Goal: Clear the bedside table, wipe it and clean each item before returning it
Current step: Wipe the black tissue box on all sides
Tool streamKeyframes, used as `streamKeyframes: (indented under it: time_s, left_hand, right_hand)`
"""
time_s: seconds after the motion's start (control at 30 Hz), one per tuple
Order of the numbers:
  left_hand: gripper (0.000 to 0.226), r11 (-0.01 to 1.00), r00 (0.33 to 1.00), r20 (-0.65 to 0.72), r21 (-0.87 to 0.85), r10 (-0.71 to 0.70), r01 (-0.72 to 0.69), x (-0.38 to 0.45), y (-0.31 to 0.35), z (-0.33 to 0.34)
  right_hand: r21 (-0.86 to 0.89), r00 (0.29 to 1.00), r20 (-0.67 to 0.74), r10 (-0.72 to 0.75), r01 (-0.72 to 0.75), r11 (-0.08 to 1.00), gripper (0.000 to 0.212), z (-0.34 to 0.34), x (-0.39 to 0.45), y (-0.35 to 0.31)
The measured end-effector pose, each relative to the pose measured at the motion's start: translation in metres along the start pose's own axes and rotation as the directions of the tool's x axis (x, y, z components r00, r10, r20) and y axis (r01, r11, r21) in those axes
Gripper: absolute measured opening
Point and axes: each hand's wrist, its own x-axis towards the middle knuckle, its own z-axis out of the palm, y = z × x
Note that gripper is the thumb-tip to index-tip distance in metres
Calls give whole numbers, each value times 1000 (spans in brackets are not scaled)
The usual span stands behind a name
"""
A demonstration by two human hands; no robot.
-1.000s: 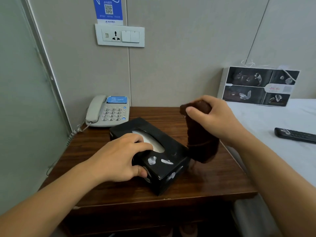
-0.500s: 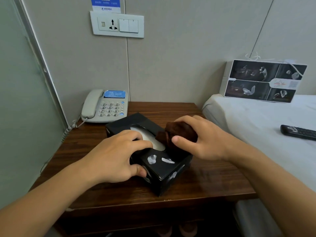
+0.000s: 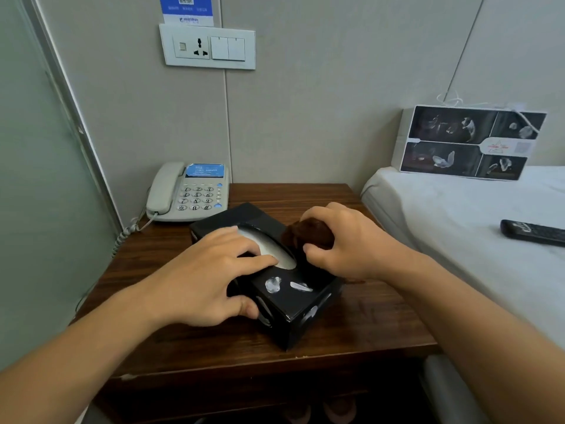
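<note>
Wiping the black tissue box (image 3: 275, 286) on the table (image 3: 367, 325): left hand (image 3: 201, 283) fingers curl round its near end, right hand (image 3: 345, 243) fingers clench a brown cloth (image 3: 308, 234) on its top; best brace firmly, rub lightly.

The right hand (image 3: 351, 243), gripping a bunched dark-brown cloth (image 3: 308, 235), has come down from mid-air, pressing it onto the glossy black cardboard tissue box (image 3: 284, 292) top, beside the opening.
</note>
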Motion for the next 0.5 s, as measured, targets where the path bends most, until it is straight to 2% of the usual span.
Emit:
streamKeyframes:
  time_s: [0.1,0.2,0.33,0.4,0.5]
  left_hand:
    - [68,997,998,-40,59,51,-49,0,-5,-4]
    - [54,999,992,-119,-11,30,-31,-1,-6,0]
    - [49,997,988,-154,-68,10,-21,1,-1,5]
    - [52,999,987,-161,-36,4,-10,0,5,7]
    - [54,1000,984,-178,-15,-14,12,-1,10,9]
  right_hand:
    - [-14,997,68,-47,48,999,34,-2,-21,-9]
    - [37,986,147,-77,72,997,32,-6,-37,-17]
    - [-12,999,-20,33,-33,999,32,-5,-14,-4]
    - [-19,997,-36,61,-62,998,34,-4,-9,-1]
    - [17,994,95,-50,48,999,31,-10,-24,-11]
